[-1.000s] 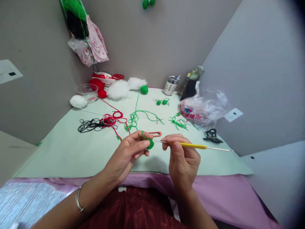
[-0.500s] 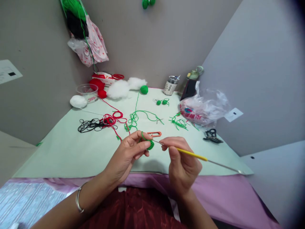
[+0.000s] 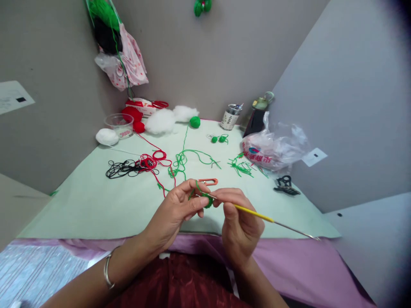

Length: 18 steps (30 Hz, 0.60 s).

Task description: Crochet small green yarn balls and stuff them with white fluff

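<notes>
Between its thumb and fingers my left hand [image 3: 180,205] pinches a small green crochet piece [image 3: 208,202]. Green yarn [image 3: 198,186] loops over the left index finger. My right hand [image 3: 240,224] is closed around a crochet hook [image 3: 253,212] with a yellow grip and metal ends, held like a pen. The hook's tip reaches the crochet piece, partly hidden by the fingers. Just beyond the hands lies an orange thread snipper [image 3: 210,182]. Loose green yarn [image 3: 180,164] trails over the table behind them, up to a green yarn ball [image 3: 195,122].
Black cord [image 3: 122,170] and red yarn [image 3: 157,155] lie tangled at left. White stuffing [image 3: 160,122], a clear tub [image 3: 118,126] and a pen can [image 3: 230,117] stand at the back. To the right are green scraps [image 3: 241,166], a plastic bag [image 3: 272,145] and a black claw clip [image 3: 285,186].
Both hands sit slightly lower. My right hand has moved left, closer to the left hand, and the hook's tip is now at the crochet piece.
</notes>
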### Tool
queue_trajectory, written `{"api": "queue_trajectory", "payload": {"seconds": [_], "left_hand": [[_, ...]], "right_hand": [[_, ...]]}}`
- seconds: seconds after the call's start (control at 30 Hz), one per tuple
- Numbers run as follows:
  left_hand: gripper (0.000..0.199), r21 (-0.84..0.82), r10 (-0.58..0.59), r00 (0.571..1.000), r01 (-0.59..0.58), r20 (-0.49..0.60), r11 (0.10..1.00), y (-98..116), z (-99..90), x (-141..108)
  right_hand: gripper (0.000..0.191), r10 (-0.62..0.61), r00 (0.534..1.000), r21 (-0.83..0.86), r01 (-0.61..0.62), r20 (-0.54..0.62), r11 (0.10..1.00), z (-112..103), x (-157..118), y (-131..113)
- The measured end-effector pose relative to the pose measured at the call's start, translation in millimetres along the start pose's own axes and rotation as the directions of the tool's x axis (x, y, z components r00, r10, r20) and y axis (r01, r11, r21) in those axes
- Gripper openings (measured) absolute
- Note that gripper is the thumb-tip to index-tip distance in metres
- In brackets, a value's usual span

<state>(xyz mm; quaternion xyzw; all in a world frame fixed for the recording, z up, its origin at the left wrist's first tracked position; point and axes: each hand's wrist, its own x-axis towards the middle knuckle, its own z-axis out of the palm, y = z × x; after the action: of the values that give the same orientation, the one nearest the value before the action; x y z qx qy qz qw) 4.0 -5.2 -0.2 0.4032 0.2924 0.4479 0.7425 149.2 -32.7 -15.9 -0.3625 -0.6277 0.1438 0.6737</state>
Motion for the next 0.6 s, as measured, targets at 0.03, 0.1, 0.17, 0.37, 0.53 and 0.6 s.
{"api": "queue_trajectory", "payload": {"seconds": [0.03, 0.1, 0.17, 0.37, 0.53, 0.6], "left_hand": [[0.018, 0.007, 0.004, 1.000, -0.004, 0.005, 1.000, -0.3, -0.2, -0.1], [0.027, 0.011, 0.011, 1.000, -0.012, 0.004, 1.000, -0.9, -0.4, 0.1], [0.046, 0.004, 0.009, 1.000, -0.009, -0.006, 1.000, -0.6, -0.2, 0.3], [0.072, 0.026, -0.024, 1.000, 0.024, 0.001, 0.999, 3.5, 1.7, -0.1], [0.060, 0.037, 0.005, 1.000, -0.004, -0.017, 0.999, 2.6, 0.8, 0.0], [0.055, 0.025, 0.025, 0.999, -0.024, -0.032, 0.999, 1.6, 1.1, 0.6]], "right_hand": [[0.023, 0.019, 1.000, 0.019, -0.019, 0.010, 1.000, -0.3, 0.3, 0.2], [0.021, 0.044, 0.998, 0.033, -0.046, 0.048, 0.998, -0.9, 0.4, 1.2], [0.022, 0.051, 0.996, 0.030, -0.053, 0.071, 0.998, -1.6, 0.3, 2.9], [0.020, 0.118, 0.993, 0.067, -0.119, 0.014, 0.991, -3.2, 3.1, 7.7], [0.017, 0.292, 0.956, 0.281, -0.284, 0.017, 0.917, -3.8, 8.4, 10.6], [0.017, 0.322, 0.946, 0.340, -0.313, 0.032, 0.887, -4.4, 10.2, 11.5]]}}
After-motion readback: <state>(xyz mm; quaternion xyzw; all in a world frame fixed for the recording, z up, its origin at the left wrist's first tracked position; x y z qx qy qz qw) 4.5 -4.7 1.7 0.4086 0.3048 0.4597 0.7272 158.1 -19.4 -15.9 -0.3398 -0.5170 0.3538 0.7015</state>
